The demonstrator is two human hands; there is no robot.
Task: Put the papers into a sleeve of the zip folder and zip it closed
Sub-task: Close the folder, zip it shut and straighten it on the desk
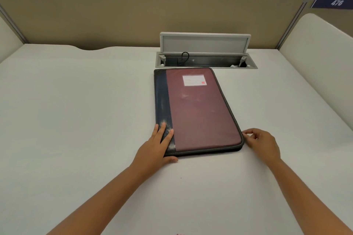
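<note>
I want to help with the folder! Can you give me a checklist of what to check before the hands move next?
1. Maroon and navy zip folder flat on the white desk: ok.
2. Folder cover closed: ok.
3. Left hand steadies the folder's near left corner: ok.
4. Right hand at the near right corner, on the zip pull: cannot tell.
5. Papers inside a sleeve: cannot tell.
6. Zip fully closed: cannot tell.

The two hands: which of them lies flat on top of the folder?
The left hand: its fingers lie straight on the dark spine strip of the zip folder. The right hand is curled at the folder's near right corner, not on top.
</note>
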